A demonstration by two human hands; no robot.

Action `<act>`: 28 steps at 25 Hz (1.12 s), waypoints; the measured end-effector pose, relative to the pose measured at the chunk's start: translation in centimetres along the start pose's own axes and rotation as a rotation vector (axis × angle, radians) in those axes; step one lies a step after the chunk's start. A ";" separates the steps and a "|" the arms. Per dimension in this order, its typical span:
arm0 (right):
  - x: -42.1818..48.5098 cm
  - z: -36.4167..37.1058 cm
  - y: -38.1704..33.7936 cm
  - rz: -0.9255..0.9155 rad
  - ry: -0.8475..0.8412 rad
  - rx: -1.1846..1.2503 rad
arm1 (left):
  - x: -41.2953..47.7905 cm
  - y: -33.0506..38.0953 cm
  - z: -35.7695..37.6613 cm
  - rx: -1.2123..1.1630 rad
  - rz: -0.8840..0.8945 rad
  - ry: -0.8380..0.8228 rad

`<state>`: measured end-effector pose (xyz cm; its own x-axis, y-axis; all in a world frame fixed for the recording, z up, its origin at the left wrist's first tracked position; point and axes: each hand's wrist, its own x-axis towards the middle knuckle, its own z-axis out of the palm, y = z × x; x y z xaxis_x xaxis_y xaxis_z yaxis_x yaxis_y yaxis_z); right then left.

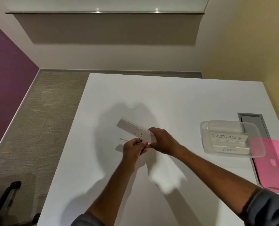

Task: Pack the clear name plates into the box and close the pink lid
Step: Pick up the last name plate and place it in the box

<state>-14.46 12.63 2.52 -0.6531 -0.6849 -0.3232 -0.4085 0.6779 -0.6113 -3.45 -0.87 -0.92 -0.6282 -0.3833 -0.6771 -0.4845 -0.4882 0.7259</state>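
A clear name plate (132,128) with a paper marked "DOG" is held above the middle of the white table. My right hand (163,141) grips its right end from above. My left hand (134,148) pinches its lower edge, close beside the right hand. At the right stands a clear plastic box (256,154) with no lid on it. Inside lie two name plates, one marked "SUPERMAN" (226,137) and one marked "ELEPHANT" (230,150). The pink lid (272,163) lies flat on the table just right of the box, partly under its corner.
A grey cable hatch (251,119) is set into the white table (168,95) behind the box. The table's left edge runs diagonally, with carpet floor (42,119) beyond. A dark chair part (8,193) shows at the lower left. Walls stand close behind and to the right.
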 end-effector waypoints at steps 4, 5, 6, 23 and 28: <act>-2.5 -2.5 2.8 -0.004 -0.016 0.014 | -0.8 0.7 1.5 -0.001 0.053 -0.012; -3.3 -3.1 3.7 0.018 -0.023 0.016 | -0.9 1.0 1.8 -0.010 0.070 -0.007; -4.1 -3.7 4.6 0.041 -0.032 0.021 | -1.0 1.3 2.1 -0.008 0.094 -0.007; -15.3 -12.6 16.8 0.031 0.008 -0.018 | -1.6 5.1 14.1 1.502 0.645 -0.534; -17.4 -14.7 20.6 0.087 0.054 -0.008 | -2.1 3.8 19.2 1.570 0.779 -0.494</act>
<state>-20.92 42.42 6.21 -0.7198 -0.6079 -0.3352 -0.3535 0.7366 -0.5766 -15.64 13.08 5.62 -0.9267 0.2466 -0.2837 0.0989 0.8881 0.4490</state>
